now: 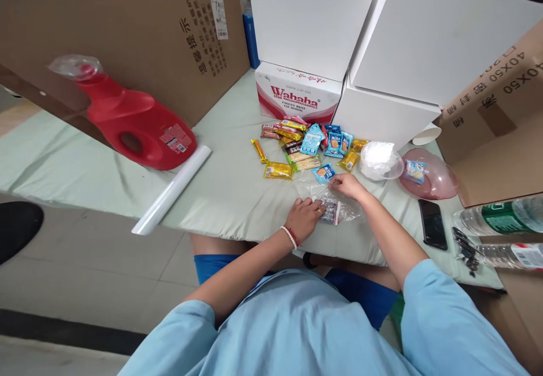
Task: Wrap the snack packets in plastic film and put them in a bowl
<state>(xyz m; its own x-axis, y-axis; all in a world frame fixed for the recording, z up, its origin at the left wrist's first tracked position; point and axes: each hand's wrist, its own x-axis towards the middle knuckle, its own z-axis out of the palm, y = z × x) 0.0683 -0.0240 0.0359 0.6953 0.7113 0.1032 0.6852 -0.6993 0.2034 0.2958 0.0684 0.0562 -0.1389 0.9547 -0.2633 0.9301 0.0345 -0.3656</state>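
My left hand (pixel 302 219) lies over the left end of a small dark snack packet (pixel 330 211), its fingers bent down onto it. Under and around this packet spreads a crinkled clear plastic bag (pixel 350 209). My right hand (pixel 348 186) pinches the bag's upper part, thumb and fingertips together. Just beyond those fingertips is a blue biscuit packet (pixel 323 173). Farther back sits a heap of wrapped snacks, with blue packets (pixel 313 139) and yellow packets (pixel 278 170) among them.
A red detergent jug (pixel 139 121) and a white roll (pixel 172 190) are at left. On the right are a bowl with white plastic (pixel 379 160), a pink bowl (pixel 441 181), a phone (pixel 432 224) and bottles (pixel 509 217). A Wahaba-type water carton (pixel 297 94) stands behind.
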